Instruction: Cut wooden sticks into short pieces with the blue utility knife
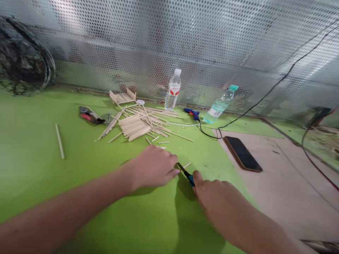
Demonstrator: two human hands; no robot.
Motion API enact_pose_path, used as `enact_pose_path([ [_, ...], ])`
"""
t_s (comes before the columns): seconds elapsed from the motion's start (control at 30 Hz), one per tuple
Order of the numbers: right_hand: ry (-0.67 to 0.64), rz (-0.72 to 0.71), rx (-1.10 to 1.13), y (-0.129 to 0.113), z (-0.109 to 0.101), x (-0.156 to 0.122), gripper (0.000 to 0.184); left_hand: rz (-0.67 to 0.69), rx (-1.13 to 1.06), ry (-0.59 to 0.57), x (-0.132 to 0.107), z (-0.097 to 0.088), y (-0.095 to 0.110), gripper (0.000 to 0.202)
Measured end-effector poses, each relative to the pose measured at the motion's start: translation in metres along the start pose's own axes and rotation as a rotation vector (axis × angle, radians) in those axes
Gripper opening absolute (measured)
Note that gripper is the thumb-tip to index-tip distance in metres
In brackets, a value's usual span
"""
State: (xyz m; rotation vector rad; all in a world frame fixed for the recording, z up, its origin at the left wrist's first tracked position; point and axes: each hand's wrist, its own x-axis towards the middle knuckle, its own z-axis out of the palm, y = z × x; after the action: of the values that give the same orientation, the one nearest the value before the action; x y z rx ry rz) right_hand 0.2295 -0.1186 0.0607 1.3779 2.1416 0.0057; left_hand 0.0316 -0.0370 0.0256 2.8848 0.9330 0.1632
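My right hand [219, 201] is wrapped round a utility knife [190, 179] with a blue handle and a dark blade. The blade points up and left, toward the fingertips of my left hand [155, 166]. That hand is closed in a pinch low over the green tabletop, on a thin wooden stick [187, 165]. The stick's free end shows just beyond the blade, which lies across it. Whether the blade cuts into the wood cannot be made out. Beyond my left hand, short cut pieces lie near a loose pile of wooden sticks [135, 127].
A small wooden stick structure [123, 97], a clear bottle [172, 92], a green-capped bottle [218, 107] and a blue glue gun [192, 113] stand or lie behind. A phone [243, 154] rests right, red-black pliers [90, 115] left. A single stick [59, 141] lies farther left. A black cord [265, 95] crosses the right side.
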Motion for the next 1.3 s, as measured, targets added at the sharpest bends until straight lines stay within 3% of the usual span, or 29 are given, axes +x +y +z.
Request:
enact_pose_path([
  [0.17, 0.074, 0.018, 0.034, 0.007, 0.013, 0.002, 0.041, 0.052, 0.057, -0.067, 0.001, 0.017, 0.014, 0.022],
  [0.3, 0.151, 0.006, 0.026, 0.017, 0.029, 0.002, 0.029, 0.093, 0.139, -0.118, 0.001, 0.016, 0.019, 0.008],
  [0.4, 0.196, -0.005, 0.023, 0.023, 0.031, 0.007, 0.028, 0.125, 0.156, -0.122, 0.001, 0.014, 0.020, 0.012],
  [0.47, 0.166, 0.001, 0.039, 0.027, 0.026, 0.013, 0.031, 0.084, 0.147, -0.125, 0.001, 0.017, 0.020, 0.019],
  [0.6, 0.088, 0.006, 0.072, 0.038, 0.007, 0.029, 0.034, -0.127, 0.038, -0.135, 0.004, 0.024, 0.017, 0.027],
  [0.77, 0.075, -0.043, 0.071, 0.052, -0.008, 0.055, 0.044, -0.256, -0.008, -0.068, 0.006, 0.031, 0.010, 0.028],
  [0.9, 0.081, -0.108, 0.070, 0.061, -0.004, 0.072, 0.050, -0.238, 0.017, -0.020, 0.003, 0.035, 0.008, 0.025],
  [1.07, 0.191, -0.241, 0.051, 0.066, 0.006, 0.081, 0.053, -0.179, 0.007, 0.016, 0.002, 0.038, 0.010, 0.011],
  [1.17, 0.183, -0.279, 0.048, 0.067, 0.009, 0.084, 0.060, -0.185, -0.054, 0.067, 0.005, 0.033, 0.011, 0.016],
  [1.3, 0.137, -0.303, 0.082, 0.070, 0.010, 0.090, 0.065, -0.172, -0.077, 0.225, 0.008, 0.017, 0.004, 0.025],
])
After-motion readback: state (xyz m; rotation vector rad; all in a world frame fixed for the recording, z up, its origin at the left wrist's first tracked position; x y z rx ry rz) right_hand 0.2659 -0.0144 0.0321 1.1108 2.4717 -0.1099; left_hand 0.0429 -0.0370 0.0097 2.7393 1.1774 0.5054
